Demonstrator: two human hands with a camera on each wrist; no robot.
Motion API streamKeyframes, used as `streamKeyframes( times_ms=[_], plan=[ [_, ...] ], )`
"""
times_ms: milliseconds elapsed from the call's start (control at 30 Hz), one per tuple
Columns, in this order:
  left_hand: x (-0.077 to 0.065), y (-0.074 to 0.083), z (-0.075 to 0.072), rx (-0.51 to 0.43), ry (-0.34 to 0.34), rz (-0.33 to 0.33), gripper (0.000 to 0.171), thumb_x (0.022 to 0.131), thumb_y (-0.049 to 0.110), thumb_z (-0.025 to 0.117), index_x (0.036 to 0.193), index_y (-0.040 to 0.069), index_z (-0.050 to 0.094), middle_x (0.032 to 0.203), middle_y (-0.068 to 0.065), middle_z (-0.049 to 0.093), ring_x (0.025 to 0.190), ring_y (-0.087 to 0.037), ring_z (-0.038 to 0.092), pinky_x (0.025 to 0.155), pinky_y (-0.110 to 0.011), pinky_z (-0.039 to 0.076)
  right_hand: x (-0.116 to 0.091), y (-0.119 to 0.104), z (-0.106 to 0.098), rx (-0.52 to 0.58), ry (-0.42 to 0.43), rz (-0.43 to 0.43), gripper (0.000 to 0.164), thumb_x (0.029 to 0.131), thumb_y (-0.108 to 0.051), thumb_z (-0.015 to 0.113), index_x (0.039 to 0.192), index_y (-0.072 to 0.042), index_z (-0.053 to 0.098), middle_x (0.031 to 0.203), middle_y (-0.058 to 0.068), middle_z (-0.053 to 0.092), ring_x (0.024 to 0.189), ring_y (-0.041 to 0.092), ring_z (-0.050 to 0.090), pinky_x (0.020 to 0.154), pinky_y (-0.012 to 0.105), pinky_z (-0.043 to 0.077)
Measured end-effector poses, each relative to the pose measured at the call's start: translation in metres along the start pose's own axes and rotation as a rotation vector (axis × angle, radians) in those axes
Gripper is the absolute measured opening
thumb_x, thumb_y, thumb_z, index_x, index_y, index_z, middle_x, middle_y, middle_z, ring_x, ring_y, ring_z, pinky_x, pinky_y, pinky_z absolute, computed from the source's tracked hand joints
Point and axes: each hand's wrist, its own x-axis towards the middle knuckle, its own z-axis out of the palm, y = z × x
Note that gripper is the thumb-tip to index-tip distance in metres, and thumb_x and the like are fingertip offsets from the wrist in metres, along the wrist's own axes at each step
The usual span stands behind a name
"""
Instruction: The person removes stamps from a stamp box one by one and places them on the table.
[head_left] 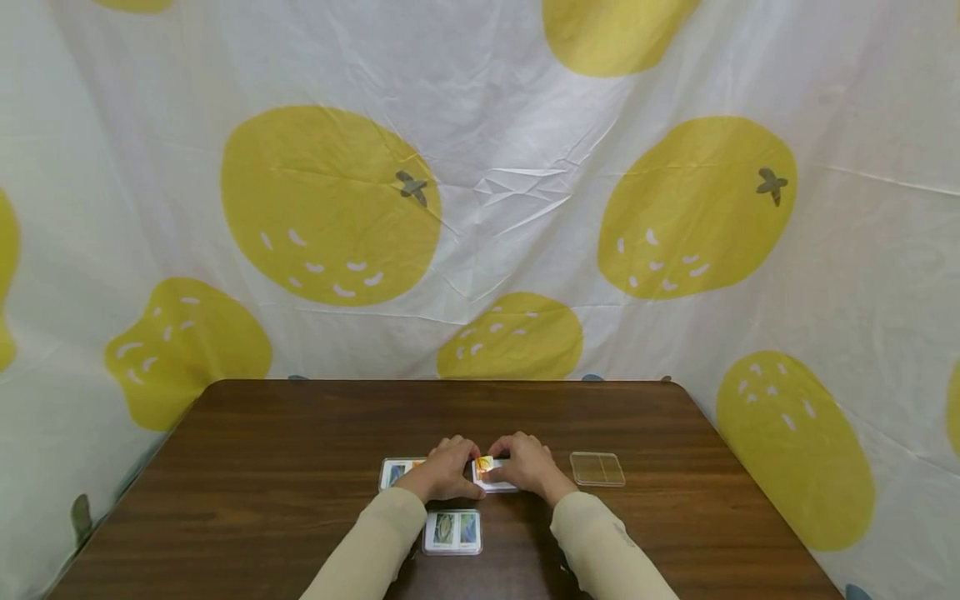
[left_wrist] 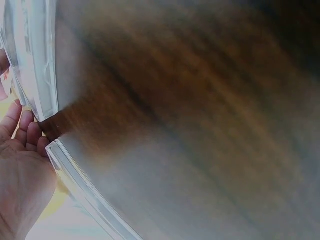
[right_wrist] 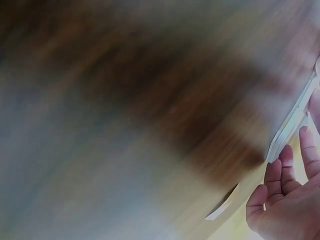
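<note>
In the head view a shallow clear case with a white layer inside lies between the hands. A small yellow-orange picture card is over its left part. My right hand pinches this card between thumb and index finger. My left hand holds the case at its left end, thumb at the near corner and index finger at the far one. Both wrist views show the hands at the edge: the left hand beside clear case edges, the right hand with curled fingers by the case's thin side.
Partly under my left forearm lies another picture case. Nearer me is a case with two green-blue pictures. An unfilled clear lid or tray rests to the right on the brown wooden table. Behind hangs a lemon-patterned cloth.
</note>
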Motion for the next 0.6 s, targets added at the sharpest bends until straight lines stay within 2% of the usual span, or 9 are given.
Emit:
streamKeyframes(
  times_ms=[167, 233, 400, 600],
  plan=[
    [0.0001, 0.0008, -0.0012, 0.007, -0.004, -0.008, 0.053, 0.074, 0.032, 0.087, 0.111, 0.007, 0.059, 0.106, -0.004, 0.054, 0.104, -0.028, 0.049, 0.094, -0.046, 0.038, 0.0012, -0.0022, 0.0000, 0.053, 0.012, 0.015, 0.025, 0.077, -0.023, 0.085, 0.096, -0.015, 0.072, 0.097, -0.002, 0.069, 0.096, 0.024, 0.061, 0.089, 0.058, 0.040],
    [0.0002, 0.0010, -0.0014, 0.010, -0.007, -0.010, 0.053, 0.074, 0.032, 0.087, 0.111, 0.006, 0.059, 0.107, -0.004, 0.054, 0.104, -0.027, 0.049, 0.095, -0.046, 0.038, 0.0018, -0.0028, 0.0004, 0.082, 0.016, 0.031, 0.021, 0.078, -0.020, 0.084, 0.094, -0.014, 0.071, 0.094, -0.002, 0.068, 0.091, 0.021, 0.061, 0.088, 0.053, 0.043],
    [0.0000, 0.0009, -0.0016, 0.023, -0.008, -0.004, 0.056, 0.075, 0.033, 0.087, 0.115, 0.005, 0.059, 0.109, -0.005, 0.055, 0.105, -0.027, 0.049, 0.095, -0.046, 0.039, 0.0031, -0.0031, 0.0011, 0.178, 0.024, 0.058, 0.009, 0.083, -0.012, 0.078, 0.090, -0.009, 0.072, 0.086, -0.002, 0.066, 0.080, 0.016, 0.056, 0.076, 0.036, 0.046],
    [-0.0001, 0.0007, -0.0015, 0.009, -0.015, -0.013, 0.056, 0.075, 0.033, 0.086, 0.116, 0.005, 0.059, 0.109, -0.005, 0.055, 0.104, -0.027, 0.048, 0.095, -0.046, 0.039, 0.0018, -0.0049, -0.0010, 0.234, 0.022, 0.073, 0.004, 0.086, -0.010, 0.074, 0.086, -0.006, 0.073, 0.081, -0.001, 0.066, 0.075, 0.015, 0.053, 0.068, 0.030, 0.043]
  ],
)
